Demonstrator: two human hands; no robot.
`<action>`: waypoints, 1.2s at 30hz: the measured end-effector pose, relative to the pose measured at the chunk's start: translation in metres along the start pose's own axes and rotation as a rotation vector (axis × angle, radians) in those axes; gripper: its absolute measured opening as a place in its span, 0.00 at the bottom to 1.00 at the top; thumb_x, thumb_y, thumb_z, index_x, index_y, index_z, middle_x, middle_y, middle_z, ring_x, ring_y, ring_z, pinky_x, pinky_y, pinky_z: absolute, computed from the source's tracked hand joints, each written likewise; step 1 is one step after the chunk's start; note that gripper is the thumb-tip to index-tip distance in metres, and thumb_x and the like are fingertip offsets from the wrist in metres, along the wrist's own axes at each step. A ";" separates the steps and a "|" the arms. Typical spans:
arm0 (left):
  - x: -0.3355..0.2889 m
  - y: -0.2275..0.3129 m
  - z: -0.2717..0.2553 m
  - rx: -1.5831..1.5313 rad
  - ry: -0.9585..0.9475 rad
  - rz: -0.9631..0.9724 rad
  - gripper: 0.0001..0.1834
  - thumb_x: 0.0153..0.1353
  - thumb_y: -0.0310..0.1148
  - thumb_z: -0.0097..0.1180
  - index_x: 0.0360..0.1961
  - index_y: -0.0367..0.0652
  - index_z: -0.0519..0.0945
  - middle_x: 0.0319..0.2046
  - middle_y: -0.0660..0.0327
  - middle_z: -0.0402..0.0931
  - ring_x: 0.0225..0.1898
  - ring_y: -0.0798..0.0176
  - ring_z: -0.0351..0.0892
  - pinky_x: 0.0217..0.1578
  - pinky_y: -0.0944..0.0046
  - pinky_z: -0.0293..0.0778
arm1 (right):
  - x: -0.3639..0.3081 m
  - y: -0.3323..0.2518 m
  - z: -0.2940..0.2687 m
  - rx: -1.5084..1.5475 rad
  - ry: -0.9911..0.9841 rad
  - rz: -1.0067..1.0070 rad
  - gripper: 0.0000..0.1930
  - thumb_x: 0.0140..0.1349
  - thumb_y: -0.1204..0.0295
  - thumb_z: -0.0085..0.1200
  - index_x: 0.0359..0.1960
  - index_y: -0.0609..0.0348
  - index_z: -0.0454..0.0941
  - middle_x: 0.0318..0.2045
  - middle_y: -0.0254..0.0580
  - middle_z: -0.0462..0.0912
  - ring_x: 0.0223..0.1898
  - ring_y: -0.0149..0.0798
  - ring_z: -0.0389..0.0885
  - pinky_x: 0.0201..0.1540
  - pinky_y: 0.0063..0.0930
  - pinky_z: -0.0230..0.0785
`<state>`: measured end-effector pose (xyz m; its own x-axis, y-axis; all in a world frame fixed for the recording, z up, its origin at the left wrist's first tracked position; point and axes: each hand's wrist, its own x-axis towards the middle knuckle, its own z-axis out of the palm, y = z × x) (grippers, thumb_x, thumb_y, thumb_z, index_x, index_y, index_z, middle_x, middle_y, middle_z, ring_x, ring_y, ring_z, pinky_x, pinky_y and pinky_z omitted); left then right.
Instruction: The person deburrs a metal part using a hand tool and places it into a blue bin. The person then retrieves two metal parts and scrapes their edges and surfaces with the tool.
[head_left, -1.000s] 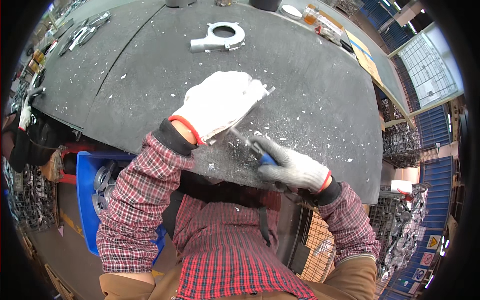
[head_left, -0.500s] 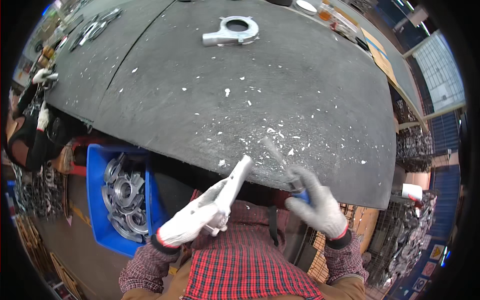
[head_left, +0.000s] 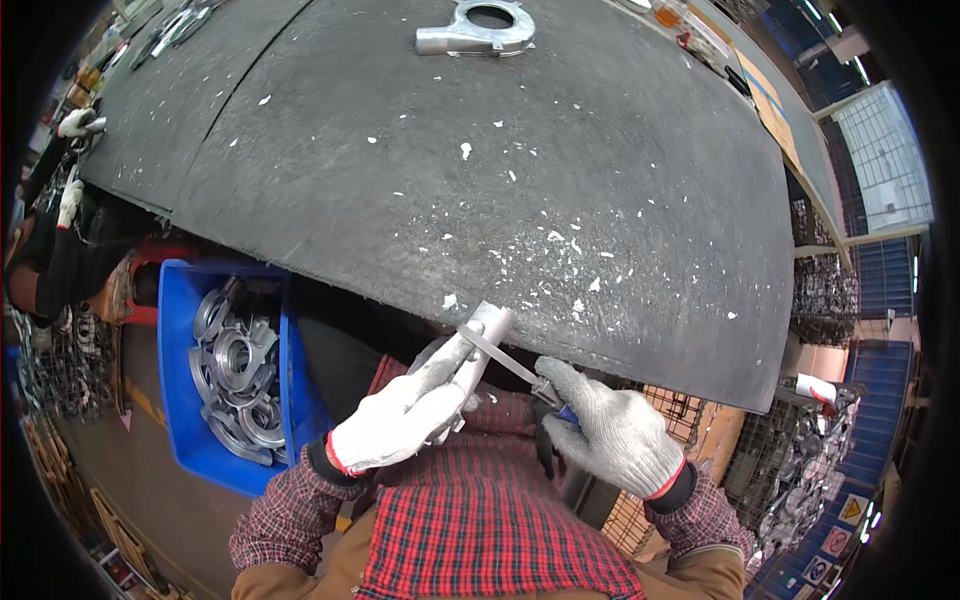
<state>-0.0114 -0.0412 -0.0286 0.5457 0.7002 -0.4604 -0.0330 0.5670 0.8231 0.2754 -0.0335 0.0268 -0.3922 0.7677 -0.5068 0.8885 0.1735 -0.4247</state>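
A silver metal casting [head_left: 492,322] with a tubular neck is gripped in my white-gloved left hand [head_left: 395,425], over the near edge of the table. Most of its body is hidden behind my fingers and palm. My gloved right hand [head_left: 620,430] is closed around the blue handle of a flat file [head_left: 500,358]. The file's narrow metal blade lies across the casting's neck, near its end, its tip beside my left fingers. A similar ring-shaped casting [head_left: 455,40] with a side spout rests at the far side of the table.
Small pale flakes are scattered over the dark tabletop [head_left: 340,230]. A blue bin [head_left: 180,400] of castings stands at left below the table. Wire cages with metal parts [head_left: 800,470] are at right. At far left, a co-worker's gloved hands [head_left: 72,190] handle a part.
The file has come left and down from above the table onto the casting's neck. My hands are closer together, and the view has shifted so the far casting sits higher.
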 end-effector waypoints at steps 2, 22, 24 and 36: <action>0.002 -0.003 -0.002 -0.025 -0.016 0.001 0.61 0.74 0.67 0.56 0.88 0.37 0.41 0.48 0.60 0.81 0.35 0.74 0.73 0.37 0.70 0.74 | 0.006 0.013 0.000 -0.028 0.171 -0.164 0.33 0.68 0.65 0.65 0.74 0.49 0.70 0.33 0.51 0.89 0.29 0.50 0.92 0.28 0.43 0.86; 0.000 -0.017 -0.007 0.059 0.029 -0.046 0.59 0.73 0.65 0.59 0.89 0.43 0.43 0.44 0.61 0.80 0.36 0.75 0.74 0.39 0.71 0.75 | 0.035 0.037 -0.027 0.866 -0.718 0.100 0.39 0.73 0.61 0.60 0.82 0.54 0.58 0.31 0.39 0.85 0.27 0.30 0.86 0.29 0.31 0.79; 0.000 -0.021 -0.008 -0.051 0.026 -0.019 0.40 0.82 0.46 0.51 0.87 0.41 0.55 0.44 0.64 0.77 0.39 0.75 0.77 0.40 0.70 0.76 | 0.036 0.031 -0.030 0.905 -0.745 0.130 0.40 0.73 0.60 0.59 0.83 0.54 0.56 0.31 0.35 0.82 0.25 0.27 0.82 0.29 0.26 0.78; 0.019 -0.057 0.005 0.270 0.052 0.329 0.41 0.83 0.48 0.50 0.89 0.54 0.50 0.56 0.65 0.77 0.40 0.74 0.75 0.39 0.70 0.80 | -0.001 -0.011 0.030 -0.361 0.312 -0.042 0.36 0.63 0.62 0.70 0.74 0.48 0.74 0.25 0.45 0.82 0.22 0.50 0.87 0.25 0.49 0.82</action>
<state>0.0046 -0.0623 -0.0827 0.4993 0.8498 -0.1689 0.0260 0.1802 0.9833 0.2588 -0.0552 0.0093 -0.3886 0.8942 -0.2220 0.9209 0.3694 -0.1242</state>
